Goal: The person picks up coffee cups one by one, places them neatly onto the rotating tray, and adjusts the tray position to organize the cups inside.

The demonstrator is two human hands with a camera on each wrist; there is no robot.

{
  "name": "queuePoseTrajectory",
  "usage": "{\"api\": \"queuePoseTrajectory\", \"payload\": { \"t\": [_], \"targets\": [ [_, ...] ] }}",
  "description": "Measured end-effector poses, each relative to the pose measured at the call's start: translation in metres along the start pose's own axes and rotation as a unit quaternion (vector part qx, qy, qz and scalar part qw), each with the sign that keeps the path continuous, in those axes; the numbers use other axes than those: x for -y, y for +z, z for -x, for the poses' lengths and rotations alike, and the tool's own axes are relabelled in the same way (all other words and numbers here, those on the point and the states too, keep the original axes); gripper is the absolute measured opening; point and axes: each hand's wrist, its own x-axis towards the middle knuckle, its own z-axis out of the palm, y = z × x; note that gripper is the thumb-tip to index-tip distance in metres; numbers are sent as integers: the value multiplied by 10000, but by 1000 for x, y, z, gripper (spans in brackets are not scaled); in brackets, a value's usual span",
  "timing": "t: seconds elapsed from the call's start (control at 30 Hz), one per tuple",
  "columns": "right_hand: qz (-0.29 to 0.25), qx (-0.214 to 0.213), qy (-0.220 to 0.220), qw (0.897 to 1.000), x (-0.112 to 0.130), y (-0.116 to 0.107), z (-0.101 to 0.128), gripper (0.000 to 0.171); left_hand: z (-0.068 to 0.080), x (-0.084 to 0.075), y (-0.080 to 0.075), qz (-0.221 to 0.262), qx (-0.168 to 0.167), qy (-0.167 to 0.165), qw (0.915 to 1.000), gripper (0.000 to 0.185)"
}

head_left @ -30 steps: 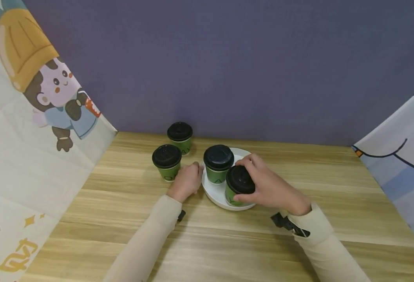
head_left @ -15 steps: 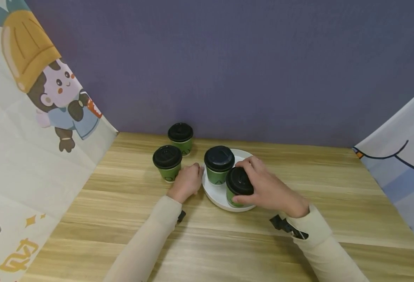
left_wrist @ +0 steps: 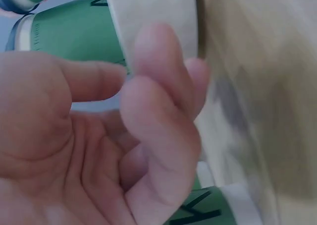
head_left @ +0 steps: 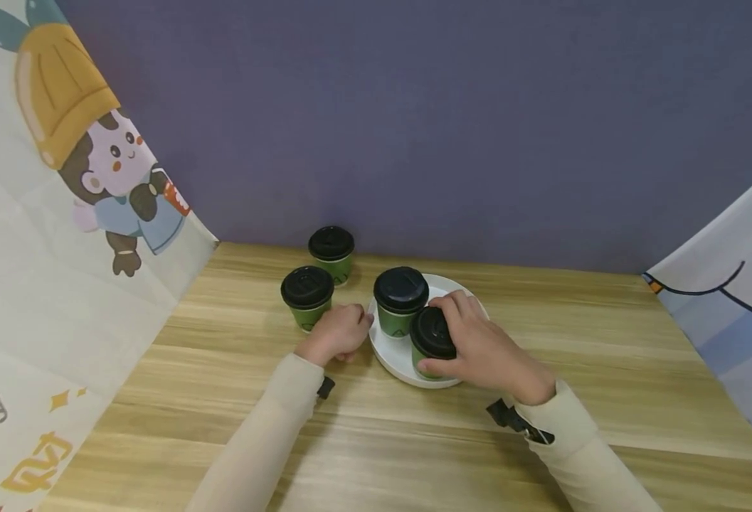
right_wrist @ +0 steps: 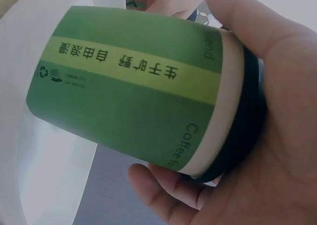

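Observation:
My right hand (head_left: 481, 348) grips a green paper coffee cup (right_wrist: 129, 86) by its black lid, thumb and fingers on opposite sides. In the head view this cup stands on the front of a round white plate (head_left: 391, 359). Behind it on the plate is another lidded coffee cup (head_left: 401, 302). My left hand (head_left: 337, 333) is at the plate's left edge, fingers loosely curled. The left wrist view shows a gap between the thumb (left_wrist: 96, 80) and the fingers, with nothing visible between them. Whether a fingertip touches the plate rim cannot be told.
Two more lidded green cups stand left of the plate: a nearer cup (head_left: 307, 295), close to my left hand, and a farther cup (head_left: 332, 254) by the back wall (head_left: 452, 128). The wooden table (head_left: 388, 455) meets printed cloth panels (head_left: 23, 299) at its sides.
My left hand has drawn slightly down and back from the plate's edge. My right hand keeps its grip on the coffee cup on the plate. The head view has shifted slightly.

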Motion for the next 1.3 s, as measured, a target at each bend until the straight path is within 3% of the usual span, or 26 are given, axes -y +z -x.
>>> {"api": "queuePoseTrajectory", "payload": {
  "t": [0.23,0.47,0.6,0.8,1.0,1.3],
  "targets": [
    [87,13,202,9998,4,1,1,88,7,-1,-8,-112,509,36,9986,33],
    [15,42,428,9991,12,2,0,67,9,-3,-9,-248,1114,109,9934,41],
    [-2,37,398,9992,14,4,-1,68,10,-4,-9,-155,1334,27,9909,44],
    [-126,-123,441,9989,15,11,-2,76,8,-2,-8,-12,1250,-109,9921,40],
    [-262,-289,626,9973,18,16,-3,80,7,1,-7,-5,1013,4,9949,40],
    [-475,-933,762,9916,-12,-6,-6,46,4,6,-6,-87,735,161,9971,39]
  ]
}}
